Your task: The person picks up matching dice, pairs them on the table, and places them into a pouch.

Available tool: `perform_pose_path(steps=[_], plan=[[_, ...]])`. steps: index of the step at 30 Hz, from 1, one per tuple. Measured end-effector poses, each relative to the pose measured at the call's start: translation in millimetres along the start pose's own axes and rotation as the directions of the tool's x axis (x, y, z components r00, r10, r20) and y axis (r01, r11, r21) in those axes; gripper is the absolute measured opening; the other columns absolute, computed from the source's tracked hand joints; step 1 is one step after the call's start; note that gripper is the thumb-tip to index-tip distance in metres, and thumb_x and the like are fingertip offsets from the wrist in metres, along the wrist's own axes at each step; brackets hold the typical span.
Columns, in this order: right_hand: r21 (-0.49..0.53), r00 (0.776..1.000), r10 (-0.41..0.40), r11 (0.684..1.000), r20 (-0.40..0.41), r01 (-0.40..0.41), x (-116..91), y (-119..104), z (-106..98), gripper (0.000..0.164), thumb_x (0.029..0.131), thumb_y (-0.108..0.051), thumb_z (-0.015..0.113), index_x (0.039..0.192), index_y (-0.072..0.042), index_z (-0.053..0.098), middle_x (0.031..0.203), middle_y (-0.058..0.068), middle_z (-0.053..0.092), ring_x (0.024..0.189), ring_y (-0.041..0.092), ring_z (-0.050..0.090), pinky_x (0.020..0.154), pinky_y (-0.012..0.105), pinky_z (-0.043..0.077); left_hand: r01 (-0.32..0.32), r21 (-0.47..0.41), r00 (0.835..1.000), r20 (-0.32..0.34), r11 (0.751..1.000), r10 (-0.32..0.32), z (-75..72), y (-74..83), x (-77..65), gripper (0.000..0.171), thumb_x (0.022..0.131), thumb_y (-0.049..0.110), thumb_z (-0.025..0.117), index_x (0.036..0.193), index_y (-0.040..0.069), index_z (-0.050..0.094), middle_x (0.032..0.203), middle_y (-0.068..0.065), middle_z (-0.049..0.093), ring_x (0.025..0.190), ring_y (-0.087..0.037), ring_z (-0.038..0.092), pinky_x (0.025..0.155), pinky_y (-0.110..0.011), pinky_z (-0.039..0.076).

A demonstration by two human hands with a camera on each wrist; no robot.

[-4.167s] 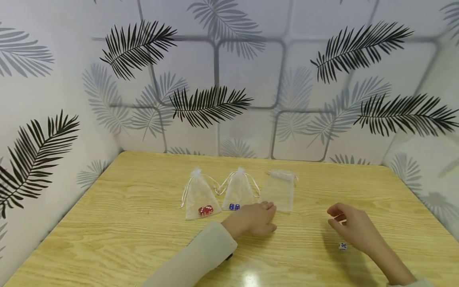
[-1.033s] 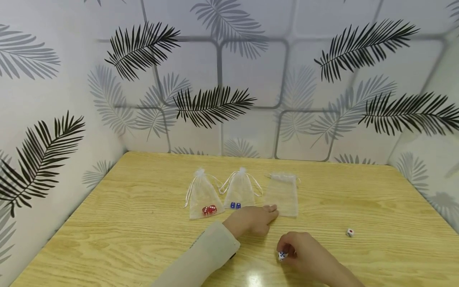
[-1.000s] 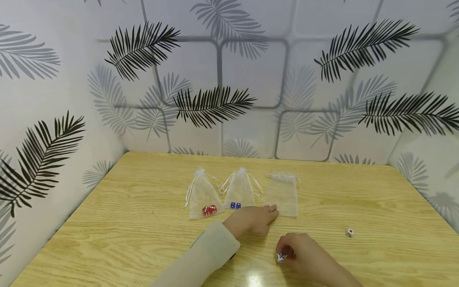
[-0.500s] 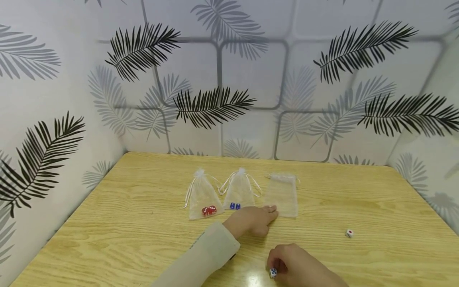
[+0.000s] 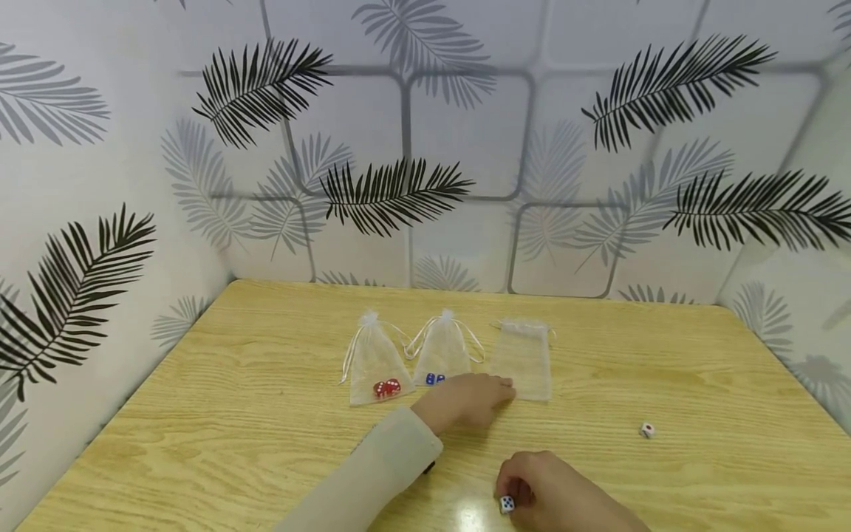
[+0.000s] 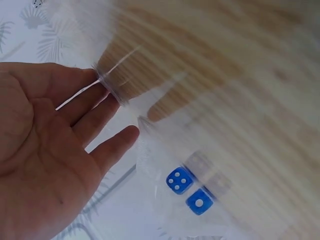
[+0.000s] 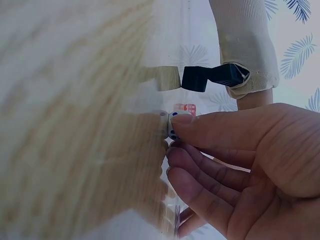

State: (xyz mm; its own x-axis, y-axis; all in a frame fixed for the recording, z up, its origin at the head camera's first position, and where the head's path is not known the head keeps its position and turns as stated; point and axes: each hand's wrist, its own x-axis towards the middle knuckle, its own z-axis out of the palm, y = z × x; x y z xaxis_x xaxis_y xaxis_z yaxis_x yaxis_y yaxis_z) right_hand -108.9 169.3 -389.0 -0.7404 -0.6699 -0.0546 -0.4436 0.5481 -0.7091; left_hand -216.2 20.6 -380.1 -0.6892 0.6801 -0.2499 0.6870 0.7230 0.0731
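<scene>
My left hand [image 5: 468, 400] lies with extended fingers at the near-left corner of a flat sheer drawstring bag [image 5: 524, 362], the rightmost of three. In the left wrist view its fingertips meet the bag's edge at the tabletop. Close to the table's front, my right hand [image 5: 548, 491] pinches a white die [image 5: 507, 505] with blue dots between thumb and fingers; the right wrist view has this die [image 7: 175, 125] down at the wooden surface. A second white die [image 5: 648, 430], red dot upward, sits farther right.
Left of the flat bag lie a bag [image 5: 444, 347] with blue dice [image 5: 431, 379] and a bag [image 5: 374, 358] with red dice [image 5: 387, 388], both cinched at the top, their cords spread out. Patterned walls [image 5: 465, 244] border the wooden table [image 5: 266, 443].
My right hand has come leftward and toward the front edge, and now pinches a white die; the red-dotted die has come into view. My left hand stays by the flat bag.
</scene>
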Motion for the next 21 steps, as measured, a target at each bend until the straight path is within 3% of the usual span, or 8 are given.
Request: perform_pose_path(steps=[3,7,9,13,17,21], plan=[[0.03,1.0,0.008,1.0,0.012,-0.008,-1.5,0.5,-1.4,0.018,0.079,0.002,0.068,0.084,-0.014,0.065,0.076,-0.009,0.059,0.066,-0.004,0.048,0.057,0.018,0.045,-0.029,-0.005,0.999,-0.037,1.0,0.029,-0.5,-5.3,3.6,0.043,0.095,0.006,0.05,0.135,0.02,0.054,0.145,0.006,0.047,0.134,-0.012,0.043,0.111,-0.024,0.034],[0.076,0.999,0.023,0.997,0.042,-0.026,-4.3,2.6,-4.5,0.018,0.08,0.002,0.067,0.086,-0.015,0.066,0.078,-0.01,0.06,0.068,-0.003,0.05,0.06,0.018,0.047,-0.058,-0.107,0.996,-0.075,0.993,0.05,-1.2,-14.1,7.4,0.04,0.095,0.004,0.05,0.131,0.018,0.059,0.138,0.005,0.055,0.131,-0.01,0.047,0.109,-0.02,0.034],[0.088,0.999,0.023,0.996,0.048,-0.027,-6.3,4.4,-6.2,0.019,0.08,0.002,0.066,0.086,-0.016,0.066,0.079,-0.01,0.06,0.069,-0.003,0.051,0.061,0.019,0.047,-0.081,-0.179,0.994,-0.093,0.981,0.065,-1.9,-18.7,9.3,0.03,0.097,0.004,0.049,0.119,0.014,0.066,0.124,0.004,0.063,0.117,-0.006,0.055,0.1,-0.015,0.039],[0.095,0.999,0.023,0.995,0.044,-0.027,-10.0,8.3,-9.9,0.019,0.08,0.0,0.066,0.088,-0.017,0.066,0.081,-0.011,0.06,0.071,-0.002,0.051,0.062,0.019,0.047,-0.127,-0.27,0.986,-0.137,0.954,0.093,-3.1,-27.0,14.0,0.023,0.098,0.004,0.047,0.102,0.009,0.069,0.106,0.001,0.067,0.096,-0.005,0.056,0.085,-0.014,0.041],[0.089,0.999,0.029,0.995,0.04,-0.032,-13.8,10.8,-13.6,0.019,0.08,-0.001,0.067,0.091,-0.016,0.066,0.083,-0.011,0.061,0.072,-0.001,0.051,0.063,0.019,0.047,-0.156,-0.313,0.978,-0.181,0.937,0.103,-4.0,-32.0,19.8,0.026,0.097,0.004,0.049,0.107,0.01,0.072,0.114,-0.001,0.069,0.108,-0.011,0.061,0.09,-0.018,0.047],[0.05,0.999,0.029,0.998,0.015,-0.03,-19.5,14.4,-17.9,0.02,0.079,-0.003,0.068,0.094,-0.016,0.066,0.085,-0.011,0.06,0.074,-0.002,0.05,0.064,0.019,0.046,-0.169,-0.343,0.972,-0.211,0.924,0.1,-4.3,-34.4,26.6,0.022,0.093,0.001,0.055,0.105,0.008,0.073,0.11,-0.003,0.07,0.103,-0.016,0.065,0.086,-0.019,0.05]])
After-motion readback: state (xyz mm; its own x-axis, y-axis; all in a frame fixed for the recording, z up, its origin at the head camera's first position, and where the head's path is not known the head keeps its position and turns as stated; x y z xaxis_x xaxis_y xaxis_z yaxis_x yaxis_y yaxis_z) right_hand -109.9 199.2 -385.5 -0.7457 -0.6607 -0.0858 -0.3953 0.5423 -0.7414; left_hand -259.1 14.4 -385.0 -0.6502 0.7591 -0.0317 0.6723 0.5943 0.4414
